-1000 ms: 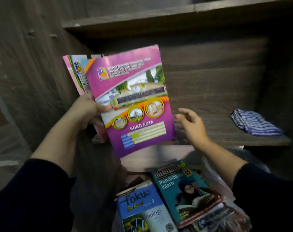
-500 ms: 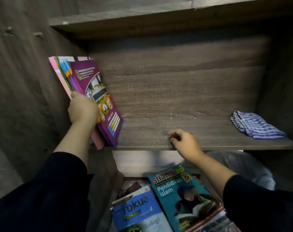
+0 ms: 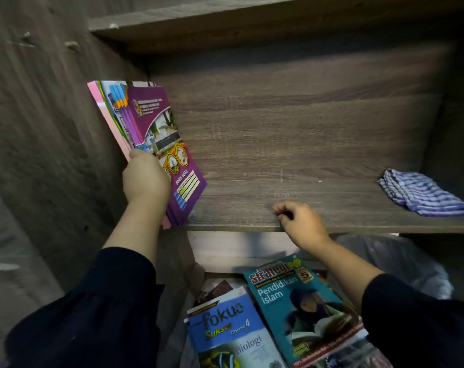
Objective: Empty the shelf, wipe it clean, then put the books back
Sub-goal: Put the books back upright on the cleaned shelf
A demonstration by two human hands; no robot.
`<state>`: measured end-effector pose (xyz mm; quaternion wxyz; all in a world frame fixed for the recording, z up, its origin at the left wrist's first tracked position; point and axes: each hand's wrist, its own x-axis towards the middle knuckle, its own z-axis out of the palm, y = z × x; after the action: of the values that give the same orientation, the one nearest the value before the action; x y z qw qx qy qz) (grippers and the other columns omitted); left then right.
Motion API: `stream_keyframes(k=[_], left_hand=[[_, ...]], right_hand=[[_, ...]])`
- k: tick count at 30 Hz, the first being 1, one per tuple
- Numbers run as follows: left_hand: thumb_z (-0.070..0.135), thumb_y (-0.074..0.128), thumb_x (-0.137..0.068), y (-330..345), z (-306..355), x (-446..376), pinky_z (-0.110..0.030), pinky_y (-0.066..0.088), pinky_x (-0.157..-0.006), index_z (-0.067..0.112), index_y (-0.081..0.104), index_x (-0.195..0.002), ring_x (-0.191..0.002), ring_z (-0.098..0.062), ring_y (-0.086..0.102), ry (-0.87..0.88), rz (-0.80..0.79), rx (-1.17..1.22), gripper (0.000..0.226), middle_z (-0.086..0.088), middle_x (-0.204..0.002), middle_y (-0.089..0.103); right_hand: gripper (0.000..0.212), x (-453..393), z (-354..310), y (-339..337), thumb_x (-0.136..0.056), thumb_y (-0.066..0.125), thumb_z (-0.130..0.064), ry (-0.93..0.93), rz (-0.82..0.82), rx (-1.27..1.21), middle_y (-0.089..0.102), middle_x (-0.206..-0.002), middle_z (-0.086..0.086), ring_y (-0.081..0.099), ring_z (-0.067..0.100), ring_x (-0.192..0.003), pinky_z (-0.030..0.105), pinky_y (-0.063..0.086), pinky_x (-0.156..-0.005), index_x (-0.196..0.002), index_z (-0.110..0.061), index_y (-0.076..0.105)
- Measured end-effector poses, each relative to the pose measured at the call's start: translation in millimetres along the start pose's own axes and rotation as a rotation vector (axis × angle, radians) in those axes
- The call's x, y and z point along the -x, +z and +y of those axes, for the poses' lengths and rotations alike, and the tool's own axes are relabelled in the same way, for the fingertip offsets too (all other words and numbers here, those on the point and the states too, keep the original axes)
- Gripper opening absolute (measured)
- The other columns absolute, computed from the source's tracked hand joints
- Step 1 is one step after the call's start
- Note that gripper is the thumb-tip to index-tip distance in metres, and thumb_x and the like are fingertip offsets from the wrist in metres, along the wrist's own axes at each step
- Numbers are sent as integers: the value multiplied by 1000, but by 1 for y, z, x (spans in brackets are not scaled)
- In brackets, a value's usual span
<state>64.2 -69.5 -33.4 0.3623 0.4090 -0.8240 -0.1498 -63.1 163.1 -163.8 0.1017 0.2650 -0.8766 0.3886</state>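
On the grained wooden shelf, the left hand grips thin glossy books leaning leftward; the right hand, loosely curled and empty, rests at its edge beside a striped cloth.

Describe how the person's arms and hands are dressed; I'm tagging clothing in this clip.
Both arms wear long dark sleeves, black or very dark navy, loose and slightly gathered at the cuff, ending partway up the forearm. The left sleeve and right sleeve look alike. The left hand and right hand are bare: no gloves, rings, watch or bracelets visible.
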Motion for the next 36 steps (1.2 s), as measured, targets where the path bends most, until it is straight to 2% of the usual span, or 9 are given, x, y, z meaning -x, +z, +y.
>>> stream_keyframes(k=[8,14,17,20,24,26,30,32,36], left_hand=[[45,48,-95,11,-14,29,-46,51,-74,5,39,-117,-96,-42,64,0,186,146,46,-20,-110,65],[38,36,-99,68,-47,80,-41,52,-79,10,43,-112,-93,-39,66,-262,166,347,31,-17,-106,67],[26,39,-98,110,-63,107,-43,48,-82,7,43,-113,-98,-42,63,-287,-104,238,25,-24,-108,66],[18,49,-93,168,-73,132,-39,49,-83,2,54,-112,-102,-38,62,-292,-616,120,25,-24,-114,63],[15,60,-90,209,-67,166,-33,53,-64,0,58,-103,-76,-27,64,-386,-1119,220,20,-18,-91,65],[10,59,-91,216,-59,180,-33,52,-60,2,59,-94,-69,-24,60,-457,-1232,293,9,-13,-82,62],[4,52,-93,233,-49,193,-53,50,-92,1,56,-105,-98,-32,64,-669,-1370,450,13,-18,-115,65],[3,49,-95,237,-48,194,-56,50,-89,1,53,-118,-91,-34,66,-733,-1363,510,23,-19,-108,67],[1,47,-95,232,-47,187,-46,54,-78,5,56,-106,-74,-27,65,-684,-1360,526,14,-13,-90,67]], right_hand=[[24,29,-6,-7,-85,53,-3,-81,34,-157,63,-86,-9,59,11,-84,21,46,-76,-83,-17,73],[21,58,34,10,-88,52,-19,64,-285,39,69,-91,-6,64,15,-86,30,52,-80,-78,-29,67],[23,67,78,25,-89,51,-20,259,-513,233,69,-110,2,64,20,-101,26,48,-82,-106,-19,67],[32,79,116,32,-89,51,-30,378,-644,400,65,-119,8,62,22,-108,23,44,-84,-115,-15,61],[41,83,139,37,-89,52,-25,424,-701,491,62,-125,13,61,23,-114,25,46,-88,-125,-5,54],[40,78,144,42,-91,51,-23,440,-702,507,61,-127,14,60,24,-115,27,46,-92,-126,-4,53],[36,68,145,47,-94,46,-19,459,-684,515,61,-127,14,60,23,-116,26,46,-92,-124,-3,56],[36,66,144,49,-96,43,-19,449,-684,522,60,-129,13,58,23,-119,25,44,-94,-126,-4,55],[35,68,138,48,-96,42,-19,427,-702,528,61,-128,13,58,24,-117,26,44,-94,-124,-4,57]])
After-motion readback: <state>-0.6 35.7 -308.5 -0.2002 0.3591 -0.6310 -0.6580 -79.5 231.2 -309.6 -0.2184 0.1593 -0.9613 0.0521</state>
